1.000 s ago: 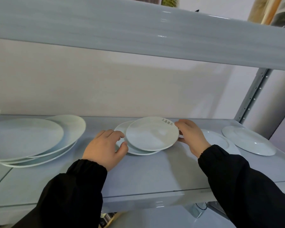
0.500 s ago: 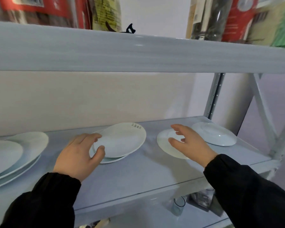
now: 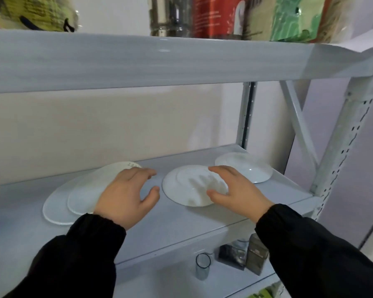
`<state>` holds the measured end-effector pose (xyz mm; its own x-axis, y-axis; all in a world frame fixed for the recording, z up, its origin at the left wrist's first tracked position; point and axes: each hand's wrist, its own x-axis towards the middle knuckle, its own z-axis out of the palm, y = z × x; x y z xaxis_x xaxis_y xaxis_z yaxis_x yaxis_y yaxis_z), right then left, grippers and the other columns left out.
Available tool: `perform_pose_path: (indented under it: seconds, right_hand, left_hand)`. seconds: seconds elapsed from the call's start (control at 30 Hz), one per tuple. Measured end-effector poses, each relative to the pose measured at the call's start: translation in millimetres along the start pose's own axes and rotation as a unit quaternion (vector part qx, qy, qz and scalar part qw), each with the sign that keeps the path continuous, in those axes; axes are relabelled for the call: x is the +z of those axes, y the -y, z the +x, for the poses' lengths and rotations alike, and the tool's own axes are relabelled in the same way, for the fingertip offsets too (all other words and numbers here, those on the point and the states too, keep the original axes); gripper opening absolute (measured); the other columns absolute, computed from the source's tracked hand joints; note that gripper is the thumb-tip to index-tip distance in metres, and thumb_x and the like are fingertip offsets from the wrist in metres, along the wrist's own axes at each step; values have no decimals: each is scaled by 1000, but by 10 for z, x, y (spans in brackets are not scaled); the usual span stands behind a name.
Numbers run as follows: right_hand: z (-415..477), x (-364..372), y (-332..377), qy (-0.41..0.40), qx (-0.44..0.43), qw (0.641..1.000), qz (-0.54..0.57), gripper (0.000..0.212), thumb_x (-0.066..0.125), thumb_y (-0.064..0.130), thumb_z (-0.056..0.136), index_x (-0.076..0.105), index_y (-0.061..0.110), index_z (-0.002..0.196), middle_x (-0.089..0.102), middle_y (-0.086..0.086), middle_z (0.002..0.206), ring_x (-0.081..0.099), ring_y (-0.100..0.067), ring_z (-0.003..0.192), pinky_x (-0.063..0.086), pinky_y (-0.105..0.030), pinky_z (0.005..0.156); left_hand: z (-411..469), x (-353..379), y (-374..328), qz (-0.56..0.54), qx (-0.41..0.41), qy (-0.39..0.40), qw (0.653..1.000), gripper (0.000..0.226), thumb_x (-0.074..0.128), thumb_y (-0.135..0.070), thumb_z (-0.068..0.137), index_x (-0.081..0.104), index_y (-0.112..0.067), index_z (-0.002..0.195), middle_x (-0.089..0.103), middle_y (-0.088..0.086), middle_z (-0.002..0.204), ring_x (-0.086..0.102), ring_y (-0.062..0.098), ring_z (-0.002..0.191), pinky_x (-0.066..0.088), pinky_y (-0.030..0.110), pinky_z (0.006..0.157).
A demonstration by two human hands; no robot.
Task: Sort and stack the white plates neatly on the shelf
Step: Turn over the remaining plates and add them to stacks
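A pale grey metal shelf (image 3: 181,229) carries the plates; a second grey shelf board (image 3: 138,61) hangs low overhead at 12 o'clock, loaded with red and green packets (image 3: 213,16); a perforated grey upright (image 3: 342,147) bounds the 3 o'clock side; below, at 6 o'clock, stand a clear glass tumbler (image 3: 202,266) and a dark box (image 3: 257,254).

The round white middle plate (image 3: 181,190) lies flat, bottom up with its foot ring showing; being round, it has no long axis. At its 1 o'clock a second white plate (image 3: 246,168) lies apart; at its 9 o'clock a small white plate (image 3: 84,196) sits on a larger white plate (image 3: 54,207).

The right hand (image 3: 239,192) is over the middle plate's 3 o'clock rim, fingers (image 3: 220,171) spread and gripping nothing; whether they touch it I cannot tell. The left hand (image 3: 125,198) is over the pair's 3 o'clock edge, fingers (image 3: 142,172) loosely spread, holding nothing.
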<state>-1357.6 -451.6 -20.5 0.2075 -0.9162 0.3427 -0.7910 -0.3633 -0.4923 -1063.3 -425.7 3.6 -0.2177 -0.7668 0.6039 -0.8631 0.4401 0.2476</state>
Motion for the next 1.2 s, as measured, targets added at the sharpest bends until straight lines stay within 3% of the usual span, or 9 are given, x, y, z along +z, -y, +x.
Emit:
perform_pose_path:
  seconds: [0.2, 0.37, 0.5, 0.6, 0.7, 0.77, 0.87, 1.0, 1.2]
  right_hand:
    - [4, 23, -283, 7, -12, 1000, 12, 69, 60, 58, 83, 41, 37, 147, 38, 12, 151, 36, -5, 138, 31, -21, 109]
    - [-12, 78, -477, 14, -26, 999, 32, 74, 54, 66, 79, 40, 39, 147, 35, 12, 153, 33, -4, 140, 31, -26, 113]
    - [-9, 69, -575, 7, -38, 998, 44, 73, 57, 63, 81, 40, 38, 147, 35, 12, 153, 34, -3, 140, 32, -27, 114]
    - [1, 30, -606, 8, -53, 997, 51, 76, 55, 65, 79, 39, 37, 148, 36, 11, 153, 34, -4, 140, 32, -28, 114]
    - [11, -17, -620, 15, -63, 996, 56, 74, 60, 59, 84, 35, 36, 149, 34, 13, 154, 32, -3, 140, 29, -22, 111]
    - [19, -42, -618, 17, -73, 996, 53, 73, 62, 56, 86, 35, 35, 150, 34, 12, 154, 31, -2, 140, 27, -20, 109]
    - [31, -75, -592, 17, -84, 995, 59, 74, 60, 58, 85, 35, 36, 150, 34, 12, 154, 30, -2, 140, 29, -23, 112]
    - [42, -91, -542, 20, -97, 993, 67, 76, 55, 63, 81, 37, 35, 149, 36, 11, 153, 32, -4, 140, 32, -29, 115]
    - [33, -130, -476, 15, -111, 991, 79, 75, 54, 66, 80, 39, 36, 147, 39, 12, 150, 35, -2, 138, 34, -30, 113]
  left_hand:
    - [125, 456, -375, 1, -13, 103, 995, 61, 34, -58, 81, 51, -28, 131, 53, -11, 127, 49, 11, 118, 42, 28, 96]
    - [175, 834, -591, 11, 2, 208, 978, 72, 43, -56, 89, 23, -26, 151, 20, -11, 157, 20, 7, 143, 14, 15, 109]
    - [162, 928, -730, 60, 5, 265, 962, 91, 39, -70, 85, 5, -23, 155, 3, -5, 162, -3, 11, 148, -1, 22, 114]
    - [56, 883, -899, 103, 17, 259, 960, 102, 27, -80, 74, 5, -21, 155, 5, -1, 162, 0, 14, 148, 1, 26, 115]
    - [-110, 789, -1057, 134, 47, 230, 963, 101, 37, -79, 73, 18, -18, 152, 22, 1, 155, 18, 19, 145, 14, 26, 114]
    - [-204, 740, -1130, 163, 79, 237, 955, 92, 57, -74, 63, 49, -15, 133, 53, 1, 128, 55, 20, 120, 44, 23, 95]
    - [-283, 724, -1128, 188, 88, 204, 957, 81, 76, -66, 47, 65, -17, 110, 64, -5, 95, 66, 15, 85, 53, 20, 63]
    - [-265, 568, -1205, 203, 34, 236, 950, 64, 59, -57, 83, 44, -19, 132, 50, -1, 122, 53, 21, 109, 46, 31, 83]
    - [-259, 516, -1191, 171, -9, 242, 955, 67, 57, -56, 85, 36, -23, 139, 42, -5, 133, 45, 18, 118, 44, 33, 92]
